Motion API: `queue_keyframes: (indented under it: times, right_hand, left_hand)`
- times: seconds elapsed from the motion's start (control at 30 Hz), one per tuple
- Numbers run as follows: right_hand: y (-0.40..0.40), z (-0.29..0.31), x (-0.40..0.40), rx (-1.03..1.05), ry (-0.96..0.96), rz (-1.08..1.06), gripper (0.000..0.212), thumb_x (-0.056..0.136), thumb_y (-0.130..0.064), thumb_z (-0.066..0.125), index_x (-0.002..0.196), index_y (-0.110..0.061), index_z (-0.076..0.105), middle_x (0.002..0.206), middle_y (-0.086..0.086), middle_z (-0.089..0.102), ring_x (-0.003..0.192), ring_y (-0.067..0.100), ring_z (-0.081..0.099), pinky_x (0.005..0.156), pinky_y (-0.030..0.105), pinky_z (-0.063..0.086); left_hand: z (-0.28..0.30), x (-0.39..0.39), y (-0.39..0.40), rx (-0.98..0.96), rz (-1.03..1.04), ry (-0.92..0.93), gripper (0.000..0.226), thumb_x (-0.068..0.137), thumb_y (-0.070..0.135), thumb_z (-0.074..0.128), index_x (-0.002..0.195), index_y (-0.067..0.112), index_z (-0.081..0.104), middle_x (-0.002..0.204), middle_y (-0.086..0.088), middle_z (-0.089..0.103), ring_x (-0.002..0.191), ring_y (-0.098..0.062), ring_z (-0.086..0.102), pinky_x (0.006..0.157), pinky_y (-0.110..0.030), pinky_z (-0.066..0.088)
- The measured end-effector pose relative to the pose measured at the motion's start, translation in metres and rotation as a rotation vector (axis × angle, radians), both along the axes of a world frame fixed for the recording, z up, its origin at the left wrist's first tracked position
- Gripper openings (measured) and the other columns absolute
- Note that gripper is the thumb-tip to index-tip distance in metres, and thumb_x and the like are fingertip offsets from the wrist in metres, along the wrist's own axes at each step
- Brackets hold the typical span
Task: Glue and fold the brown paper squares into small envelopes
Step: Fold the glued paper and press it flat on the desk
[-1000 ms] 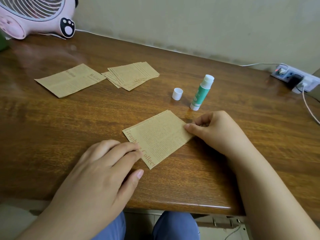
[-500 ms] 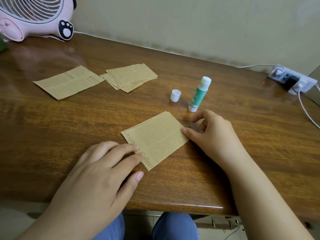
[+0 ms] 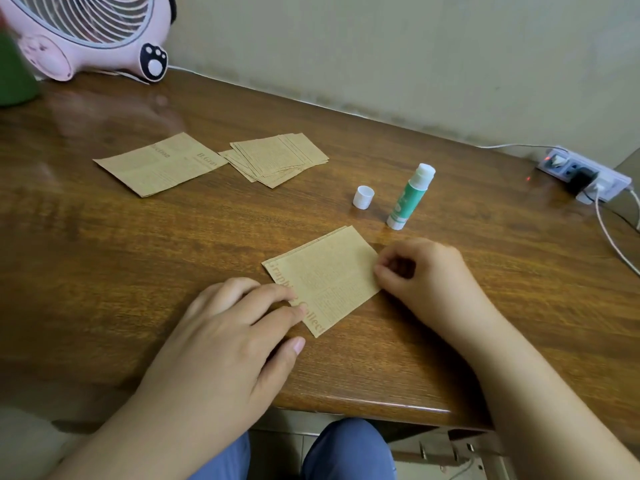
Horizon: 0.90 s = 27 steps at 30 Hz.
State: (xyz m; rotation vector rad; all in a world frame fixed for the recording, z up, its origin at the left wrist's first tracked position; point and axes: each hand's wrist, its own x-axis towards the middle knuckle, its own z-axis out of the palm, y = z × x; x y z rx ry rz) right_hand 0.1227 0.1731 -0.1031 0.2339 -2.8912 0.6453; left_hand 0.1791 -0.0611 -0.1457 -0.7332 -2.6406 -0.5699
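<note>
A folded brown printed paper [image 3: 329,278] lies flat on the wooden table [image 3: 104,271], near the front edge. My left hand [image 3: 225,334] rests palm down with straight fingers pressing the paper's left edge. My right hand [image 3: 426,271] is curled at the paper's right edge, fingertips and thumb pinching that edge. Behind the paper, a green glue stick [image 3: 410,197] stands upright and uncapped, with its white cap [image 3: 363,197] beside it on the left. A stack of brown paper squares [image 3: 277,159] and a single brown sheet [image 3: 159,164] lie at the back left.
A pink desk fan [image 3: 86,32] and a green object [image 3: 14,74] stand at the far left corner. A white power strip [image 3: 585,176] with a plug sits at the right, with a cable [image 3: 613,244] trailing toward the table's right side. A wall runs behind the table.
My right hand's fingers have curled in closer at the paper's right edge. My left fingertips have slid slightly further onto the left edge. The paper has stayed in place.
</note>
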Motion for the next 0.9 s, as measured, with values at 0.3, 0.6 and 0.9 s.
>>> queue_keyframes:
  times: [0.3,0.6,0.9]
  right_hand:
    - [-0.049,0.008,0.007,0.075,0.086,0.208,0.003,0.078,-0.017,0.067,0.079,-0.018,0.069,0.075,-0.008,0.062,0.067,0.005,0.052,0.063,0.018,0.044]
    - [-0.019,0.003,-0.011,-0.027,-0.044,-0.011,0.006,0.081,-0.021,0.067,0.076,-0.025,0.066,0.074,-0.012,0.062,0.073,0.002,0.056,0.065,0.007,0.041]
    - [-0.064,0.01,-0.003,0.018,-0.003,0.215,0.002,0.079,-0.019,0.067,0.079,-0.02,0.068,0.074,-0.009,0.063,0.068,0.006,0.056,0.064,0.017,0.045]
  left_hand:
    - [0.001,0.002,-0.001,-0.054,0.042,-0.055,0.038,0.089,0.045,0.039,0.105,0.028,0.07,0.118,0.003,0.061,0.108,-0.02,0.05,0.096,-0.038,0.028]
    - [0.001,0.002,-0.003,-0.071,0.042,-0.091,0.039,0.087,0.047,0.038,0.106,0.032,0.069,0.12,0.003,0.061,0.11,-0.02,0.053,0.101,-0.054,0.023]
    - [-0.002,0.0,-0.003,-0.088,0.058,-0.098,0.047,0.087,0.049,0.038,0.112,0.022,0.067,0.12,0.005,0.059,0.112,-0.019,0.053,0.1,-0.048,0.028]
